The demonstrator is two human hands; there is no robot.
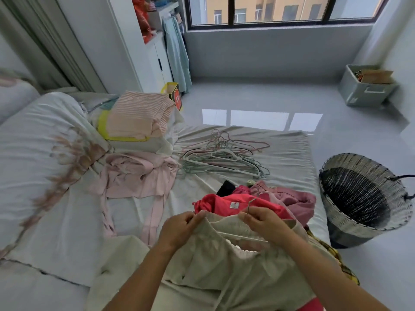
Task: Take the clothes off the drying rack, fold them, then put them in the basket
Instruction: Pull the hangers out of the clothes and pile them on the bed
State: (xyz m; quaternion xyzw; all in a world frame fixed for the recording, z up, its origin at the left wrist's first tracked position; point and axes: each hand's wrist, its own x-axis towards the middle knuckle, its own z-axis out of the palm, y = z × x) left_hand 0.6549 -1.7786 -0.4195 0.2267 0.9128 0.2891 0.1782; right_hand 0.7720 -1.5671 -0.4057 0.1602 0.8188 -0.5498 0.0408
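One bed (56,176) carries one folded stack (139,117), one loose pink garment (139,173), a heap of hangers (224,156) too tangled to count, and red and mauve clothes (258,203); one woven basket (363,198) stands beside it on the floor. Left hand (179,227) pinches the beige garment (235,261); right hand (262,218) grips its hanger hook (251,204). Tag writing unreadable

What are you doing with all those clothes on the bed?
A person is taking a cream garment off its hanger. The right hand holds the hanger's hook and the left hand grips the waistband. Empty hangers and a folded stack lie on the bed. The basket on the floor looks empty.
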